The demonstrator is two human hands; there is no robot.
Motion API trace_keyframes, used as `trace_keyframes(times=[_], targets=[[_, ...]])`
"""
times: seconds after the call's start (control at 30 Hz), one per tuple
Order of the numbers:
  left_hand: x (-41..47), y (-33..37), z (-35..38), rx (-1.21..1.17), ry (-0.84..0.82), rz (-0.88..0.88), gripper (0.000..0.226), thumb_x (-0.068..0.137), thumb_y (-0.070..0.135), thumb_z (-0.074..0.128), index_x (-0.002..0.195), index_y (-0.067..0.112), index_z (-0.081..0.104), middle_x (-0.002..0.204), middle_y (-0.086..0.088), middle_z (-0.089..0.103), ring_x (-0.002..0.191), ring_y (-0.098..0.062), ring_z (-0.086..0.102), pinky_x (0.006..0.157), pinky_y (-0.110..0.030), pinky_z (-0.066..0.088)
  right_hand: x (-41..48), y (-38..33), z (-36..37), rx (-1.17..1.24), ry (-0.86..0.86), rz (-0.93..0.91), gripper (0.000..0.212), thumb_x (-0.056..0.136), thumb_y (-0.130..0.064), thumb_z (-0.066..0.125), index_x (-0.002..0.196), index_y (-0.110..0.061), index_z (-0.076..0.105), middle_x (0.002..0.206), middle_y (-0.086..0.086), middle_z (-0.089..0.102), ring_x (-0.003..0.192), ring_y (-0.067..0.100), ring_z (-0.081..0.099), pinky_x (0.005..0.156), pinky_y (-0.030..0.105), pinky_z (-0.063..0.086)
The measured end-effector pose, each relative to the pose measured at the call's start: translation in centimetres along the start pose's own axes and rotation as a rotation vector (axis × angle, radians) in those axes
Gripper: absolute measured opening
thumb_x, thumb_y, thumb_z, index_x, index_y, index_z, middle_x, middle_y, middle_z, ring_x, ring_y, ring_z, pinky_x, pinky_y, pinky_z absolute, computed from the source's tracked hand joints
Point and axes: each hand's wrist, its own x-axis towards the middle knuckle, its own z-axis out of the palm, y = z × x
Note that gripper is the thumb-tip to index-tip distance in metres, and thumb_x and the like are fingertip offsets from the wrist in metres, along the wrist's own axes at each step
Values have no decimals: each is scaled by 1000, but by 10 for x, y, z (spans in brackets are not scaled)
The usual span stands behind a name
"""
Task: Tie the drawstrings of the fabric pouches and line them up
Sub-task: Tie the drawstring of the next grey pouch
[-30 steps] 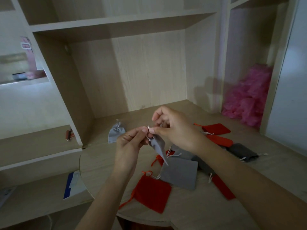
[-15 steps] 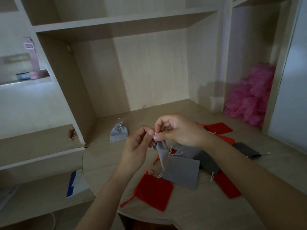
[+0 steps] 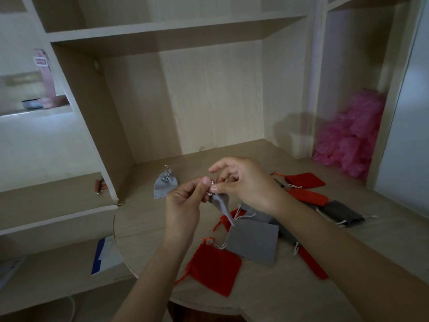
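soft grey pouch, held by the neck at frame centre

we have a small grey pouch (image 3: 220, 203) up off the table (image 3: 148, 226), at the centre of the frame, hanging by its gathered neck between both hands. it looks light and limp. the thin cloth folds to a point below the fingers and would give no resistance, so the body is no place to grip. the cord (image 3: 211, 183) at the neck is the handle. it is thin and probably slick, so a fingertip pinch close to the neck should serve best, with a pull gentle enough not to strip the cord out.

the left hand (image 3: 183, 203), left of centre, is raised on an upright forearm, thumb on top against curled fingers, pinching at the neck. the right hand (image 3: 246, 182) sits just to its right, wrist bent down. its thumb and a finger pinch the cord while the index lifts free. the light is dim, so we cannot tell whether a knot is formed.

one tied pouch (image 3: 165, 185) rests apart at centre left. the untied pile lies lower right: a flat pouch (image 3: 254, 242), a red pouch (image 3: 216, 268), a dark pouch (image 3: 341, 214).
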Motion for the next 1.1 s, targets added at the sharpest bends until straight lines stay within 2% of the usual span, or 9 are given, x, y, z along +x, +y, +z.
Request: trace_keyframes(times=[0.13,0.27,0.4,0.63,0.73,0.8,0.87,0.93,1.1], targets=[[-3,2,6,-7,1,30,23,91,10,52,75,8,68,60,7,65,59,0,55,58,-13,44,-1,-2,4,-154,15,-70,8,80,-15,71,81,-8,75,62,4,65,51,-1,49,50,12,31],[-3,0,7,-25,38,9,26,91,13,54,71,13,72,66,1,67,64,-7,57,61,-18,47,-2,-6,8,-246,118,-78,7,78,-14,72,73,-9,75,49,-14,49,52,-4,50,51,11,33],[-2,-3,5,-6,1,-11,27,89,22,54,78,3,70,72,-9,66,69,-16,56,65,-25,46,-2,-6,8,-324,107,-103,10,81,-18,71,76,-10,75,58,-9,55,51,2,47,54,13,33],[12,-4,-21,-176,-432,-153,34,72,51,71,67,18,68,69,3,58,73,-8,54,72,-18,47,-3,-10,-13,-42,-185,-11,9,81,-16,72,89,-17,76,66,-16,62,66,-12,58,62,2,38],[17,7,-32,27,-541,-72,24,73,46,71,67,23,72,68,7,64,71,-4,58,72,-16,47,-2,-9,-11,-67,-232,30,9,81,-18,71,88,-17,76,57,-18,59,60,-8,54,59,6,37],[19,16,-35,142,-525,-36,9,74,25,68,72,25,77,72,6,71,72,-2,64,72,-14,48,-1,-8,-7,-106,-206,30,8,81,-18,71,87,-17,77,54,-16,57,56,-6,49,56,9,36],[20,23,-36,236,-500,18,13,70,12,65,77,12,76,75,4,74,73,-3,67,71,-13,49,-2,-7,-5,-155,-182,21,7,82,-19,70,85,-17,77,55,-12,55,52,-2,44,52,12,33],[20,26,-36,317,-499,88,14,70,11,67,81,6,74,79,1,75,75,-8,69,72,-16,52,-3,-7,-5,-191,-165,12,9,83,-20,69,85,-16,77,58,-6,56,51,1,40,50,17,29],[20,30,-39,580,-410,240,12,74,9,73,83,17,76,77,10,74,71,-9,68,69,-26,55,-3,-8,-3,-216,-123,24,10,84,-24,68,85,-18,77,72,8,67,54,10,45,51,23,32]])
